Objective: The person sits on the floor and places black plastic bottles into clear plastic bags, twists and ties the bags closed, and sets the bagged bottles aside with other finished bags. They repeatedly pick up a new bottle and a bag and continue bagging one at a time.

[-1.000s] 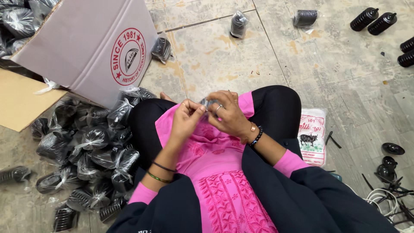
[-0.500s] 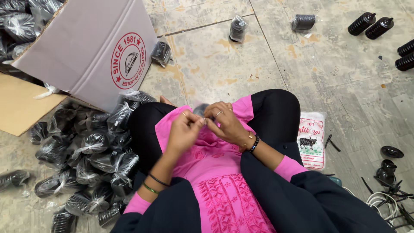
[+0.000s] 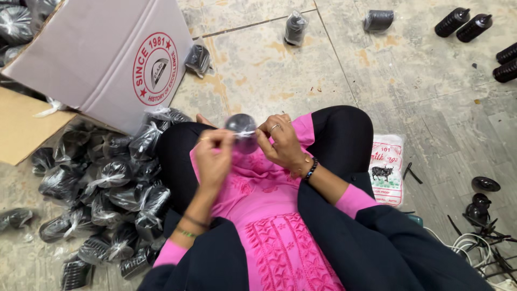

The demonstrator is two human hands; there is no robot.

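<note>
Plastic-bagged black part point(image 3: 240, 131) now raised higher, pinched btwn left hand point(image 3: 214, 157) & right hand point(image 3: 281, 144).

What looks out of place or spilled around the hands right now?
Three bagged parts lie apart from the pile: two far out on the floor, one by the box, which lies tipped on its side. Both hands, left and right, hold a bagged part between them; nothing looks damaged.

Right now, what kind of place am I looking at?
Probably a small packing workshop, worked from the floor. A heap of bagged black parts lies beside a tipped cardboard carton, with unbagged black ribbed parts on the stone floor.
</note>
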